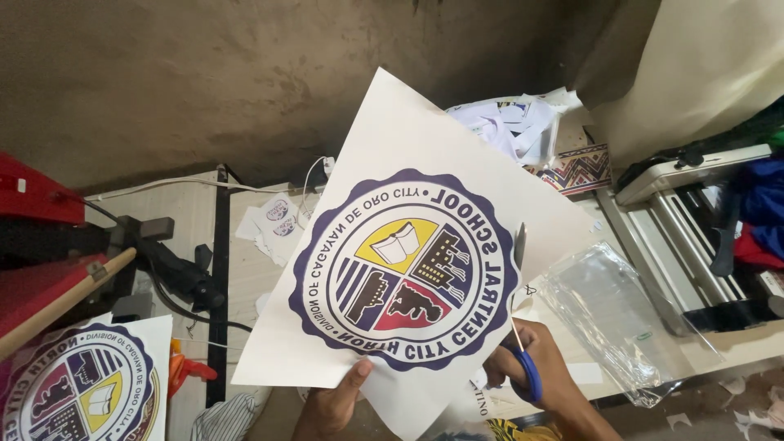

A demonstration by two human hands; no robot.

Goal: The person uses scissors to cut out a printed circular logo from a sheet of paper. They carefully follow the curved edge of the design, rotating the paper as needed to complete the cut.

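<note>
My left hand [333, 402] pinches the lower edge of a white paper sheet [408, 139] printed with a round dark-blue seal that has a yellow, red and dark crest in its middle. The sheet is held up and tilted in front of me. My right hand [545, 377] grips scissors with blue handles [523, 327]; their blades point upward along the sheet's right edge, beside the seal's rim. Part of the right hand is hidden behind the sheet.
A second sheet with the same seal [86, 388] lies at the bottom left near a red machine [37, 200] with a wooden handle. Paper scraps [510, 122] pile at the back. A clear plastic sleeve [612, 314] and a white machine [694, 204] sit at the right.
</note>
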